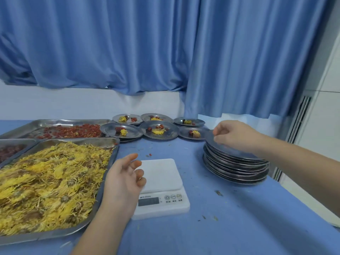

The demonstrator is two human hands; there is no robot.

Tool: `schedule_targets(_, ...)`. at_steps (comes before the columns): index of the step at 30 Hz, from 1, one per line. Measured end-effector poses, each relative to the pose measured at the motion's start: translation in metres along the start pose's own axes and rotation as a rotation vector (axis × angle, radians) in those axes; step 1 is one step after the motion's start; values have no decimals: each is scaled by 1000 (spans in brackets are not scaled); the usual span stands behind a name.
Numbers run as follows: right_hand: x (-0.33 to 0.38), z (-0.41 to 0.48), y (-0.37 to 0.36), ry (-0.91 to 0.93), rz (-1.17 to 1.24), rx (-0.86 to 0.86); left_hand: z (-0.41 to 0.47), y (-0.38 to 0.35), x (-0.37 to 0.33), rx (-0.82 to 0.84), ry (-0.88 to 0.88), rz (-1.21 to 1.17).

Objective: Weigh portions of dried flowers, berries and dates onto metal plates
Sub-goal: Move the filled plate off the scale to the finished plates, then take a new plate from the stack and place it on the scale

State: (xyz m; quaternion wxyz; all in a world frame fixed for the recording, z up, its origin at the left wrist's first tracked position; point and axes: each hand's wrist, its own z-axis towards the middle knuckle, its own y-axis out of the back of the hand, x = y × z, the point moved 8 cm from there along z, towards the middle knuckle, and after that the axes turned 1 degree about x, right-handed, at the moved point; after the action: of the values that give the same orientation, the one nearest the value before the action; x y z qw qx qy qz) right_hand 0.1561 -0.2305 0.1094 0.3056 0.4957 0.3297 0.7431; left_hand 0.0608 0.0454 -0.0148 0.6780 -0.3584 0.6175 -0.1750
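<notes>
As the right hand (233, 135) pinches the rim of the top plate (224, 150) on the stack of metal plates (237, 162), a fresh plate is apparently being fetched.
Over the digital scale (161, 173) the left hand (123, 179) hovers, fingers loosely spread, holding nothing; next the plate likely crosses open bench (230, 218), well clear of the flower tray (115, 155).
</notes>
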Motion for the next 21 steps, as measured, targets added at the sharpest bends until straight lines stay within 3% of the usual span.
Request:
schedule_targets(2, -8, -4, 11, 74, -312, -11, -4, 9, 0, -21, -25, -42)
schedule_targets(6, -27, -17, 6, 160, -551, 109, -12, 27, -8, -86, -144, -7)
schedule_targets(9, -34, -26, -1, 167, -586, 151, -16, 35, -14, -120, -208, 17)
schedule_targets(17, -32, -29, -5, 161, -829, -7, -20, 29, -12, -64, -203, 118)
schedule_targets(21, -35, -28, -1, 112, -785, -45, -21, 29, -14, -65, -206, 112)
